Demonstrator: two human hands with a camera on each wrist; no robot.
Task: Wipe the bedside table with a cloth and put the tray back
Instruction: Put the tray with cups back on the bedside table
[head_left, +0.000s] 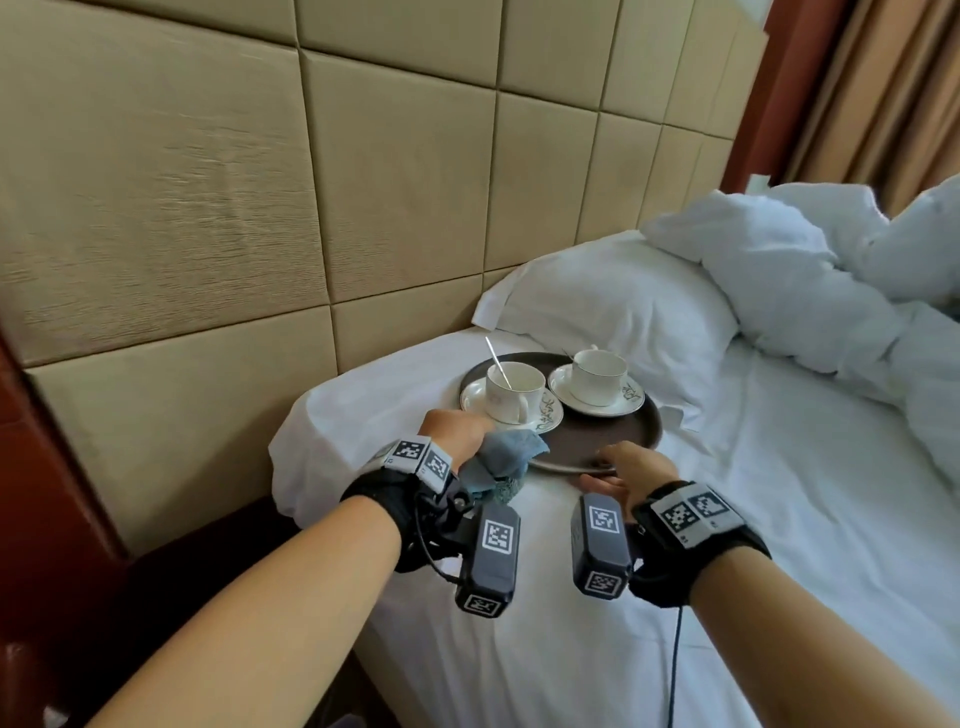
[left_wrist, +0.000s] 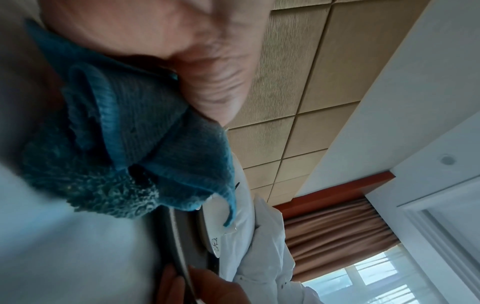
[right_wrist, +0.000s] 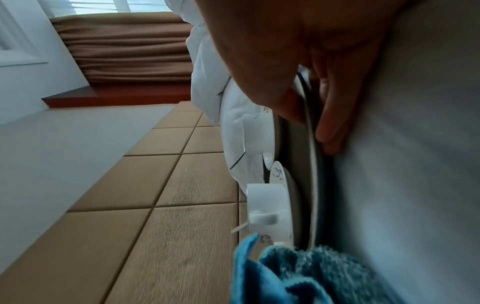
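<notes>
A round dark brown tray (head_left: 597, 434) lies on the white bed sheet and carries two white cups on saucers; the left cup (head_left: 511, 392) has a spoon (head_left: 497, 361) in it, the right cup (head_left: 597, 376) stands behind. My left hand (head_left: 465, 431) is at the tray's near-left rim and grips a bunched blue cloth (head_left: 501, 457), which drapes over that rim (left_wrist: 179, 242). My right hand (head_left: 621, 467) pinches the near rim (right_wrist: 315, 185), thumb on top and fingers (right_wrist: 328, 123) underneath. The cloth (right_wrist: 298, 273) shows blurred in the right wrist view.
A white pillow (head_left: 613, 296) lies just behind the tray, with a crumpled white duvet (head_left: 831, 291) to the right. A padded beige headboard wall (head_left: 260, 182) rises at the back and left. Dark wooden furniture (head_left: 171, 597) sits low at the left beside the mattress corner.
</notes>
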